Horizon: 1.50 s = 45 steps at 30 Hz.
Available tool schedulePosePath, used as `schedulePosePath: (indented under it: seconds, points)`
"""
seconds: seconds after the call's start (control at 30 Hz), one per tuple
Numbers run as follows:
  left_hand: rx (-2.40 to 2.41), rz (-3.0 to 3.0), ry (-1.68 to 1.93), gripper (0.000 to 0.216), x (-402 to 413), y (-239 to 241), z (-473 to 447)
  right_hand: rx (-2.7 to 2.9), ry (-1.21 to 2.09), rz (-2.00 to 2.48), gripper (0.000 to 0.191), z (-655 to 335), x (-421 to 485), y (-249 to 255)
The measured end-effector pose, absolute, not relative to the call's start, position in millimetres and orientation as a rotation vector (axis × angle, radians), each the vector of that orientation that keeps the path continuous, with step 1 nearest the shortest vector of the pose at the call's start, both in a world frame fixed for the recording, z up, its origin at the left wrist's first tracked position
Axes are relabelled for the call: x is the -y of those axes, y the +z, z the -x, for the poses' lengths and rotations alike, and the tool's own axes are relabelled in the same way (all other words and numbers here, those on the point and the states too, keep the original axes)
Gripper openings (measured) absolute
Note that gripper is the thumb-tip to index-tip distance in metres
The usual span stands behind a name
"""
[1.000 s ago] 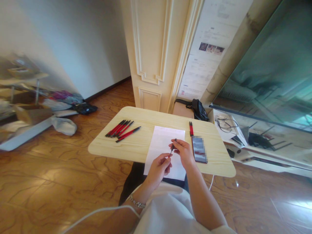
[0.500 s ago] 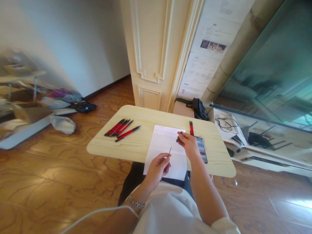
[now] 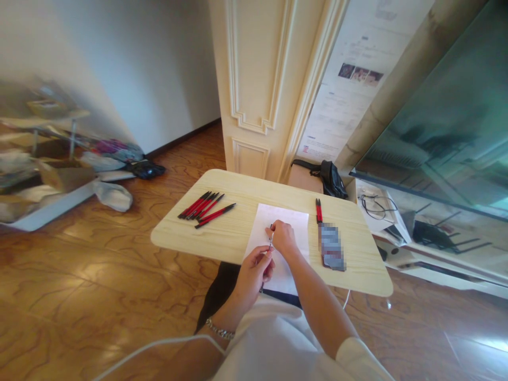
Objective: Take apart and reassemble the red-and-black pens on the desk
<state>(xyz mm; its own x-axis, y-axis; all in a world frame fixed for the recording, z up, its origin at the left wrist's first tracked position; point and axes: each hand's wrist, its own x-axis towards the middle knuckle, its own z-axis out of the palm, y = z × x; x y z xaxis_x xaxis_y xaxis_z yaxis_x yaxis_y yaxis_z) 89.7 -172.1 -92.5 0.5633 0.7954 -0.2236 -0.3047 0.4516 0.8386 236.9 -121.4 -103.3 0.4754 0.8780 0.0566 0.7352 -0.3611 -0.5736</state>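
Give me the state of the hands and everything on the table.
Left hand: closed on thin pen part
Thin pen part: tilted, exposed between hands
Right hand: curled near its top, grip unclear
Paper: flat beneath the hands
Pen cluster: lying loosely grouped
Pen pair: lying side by side
Phone: lying flat

Pen part (image 3: 271,242) in left hand (image 3: 253,271)

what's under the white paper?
The paper lies on the table; its near end juts past the table edge, over dark trousers. Anything else beneath is covered and can't be seen.
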Motion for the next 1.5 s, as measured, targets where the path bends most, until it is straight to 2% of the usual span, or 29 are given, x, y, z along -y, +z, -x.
schedulePosePath:
  seconds: [0.2,0.37,0.5,0.7,0.8,1.0,1.13,1.37,1.5]
  points:
    - [-0.655,-0.839,0.754,0.038,170.1,-94.4,-89.5,1.207,0.442,1.972,0.023,-241.0,130.9,-95.9]
    - [-0.655,-0.844,0.762,0.035,171.7,-95.1,-91.9,0.961,0.829,1.538,0.038,-238.9,163.8,-83.3]
    - [-0.63,-0.829,0.735,0.034,175.1,-93.5,-96.0,1.004,0.917,1.468,0.031,-232.7,183.6,-78.3]
    - [-0.597,-0.834,0.703,0.031,177.9,-94.6,-98.3,0.93,0.826,1.479,0.03,-241.3,174.8,-72.4]
    - [-0.599,-0.843,0.708,0.031,177.6,-96.5,-96.9,0.923,0.768,1.577,0.033,-254.0,163.3,-71.4]
    - [-0.635,-0.845,0.717,0.032,176.9,-98.2,-93.4,1.23,0.509,2.236,0.036,-259.2,146.5,-80.2]
    - [-0.642,-0.846,0.72,0.032,174.7,-99.6,-91.5,1.338,0.418,2.462,0.035,-248.5,141.1,-90.2]
    - [-0.645,-0.846,0.737,0.032,172.3,-102.4,-91.6,1.378,0.376,2.488,0.035,-249.4,136.6,-94.2]
    - [-0.637,-0.845,0.735,0.033,173.4,-101.9,-92.3,1.283,0.397,2.291,0.037,-251.9,146.1,-86.7]
